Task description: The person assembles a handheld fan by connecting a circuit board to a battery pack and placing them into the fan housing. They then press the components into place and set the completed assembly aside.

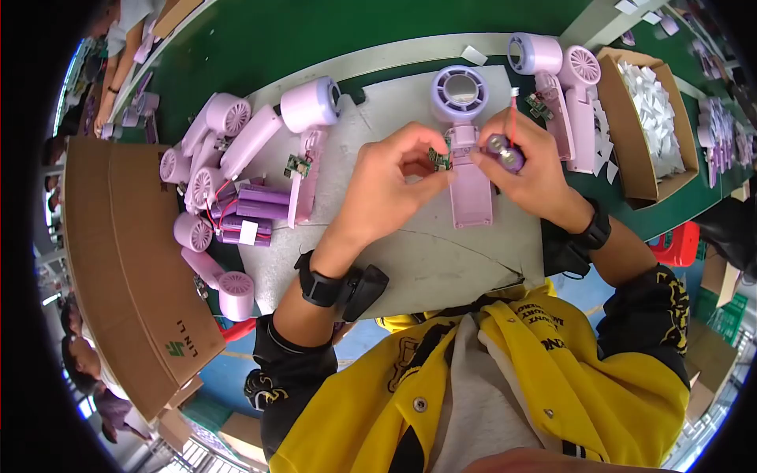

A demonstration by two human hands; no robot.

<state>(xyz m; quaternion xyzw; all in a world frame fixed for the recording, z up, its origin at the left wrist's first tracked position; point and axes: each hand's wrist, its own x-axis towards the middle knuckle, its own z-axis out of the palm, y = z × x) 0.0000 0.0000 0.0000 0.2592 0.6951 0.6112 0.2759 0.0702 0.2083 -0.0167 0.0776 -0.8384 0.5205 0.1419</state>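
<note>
A pink handheld fan (471,199) lies on the grey mat with its round head away from me and its handle toward me, the inside of the handle showing. At the left side of the handle, my left hand (388,183) pinches a small green circuit board (438,160) between thumb and fingers. My right hand (530,167), on the other side of the handle, is closed around a purple battery pack (506,154), its metal ends facing up. Red wire rises from the pack to a white connector (515,92). The fingers hide part of the fan's neck.
Several pink fans (307,105) and purple batteries (264,203) lie at the left, beside a tall cardboard box (126,260). More fan parts (581,118) lie at the right, next to an open carton (686,150) of white pieces. The grey mat (378,272) covers the green bench.
</note>
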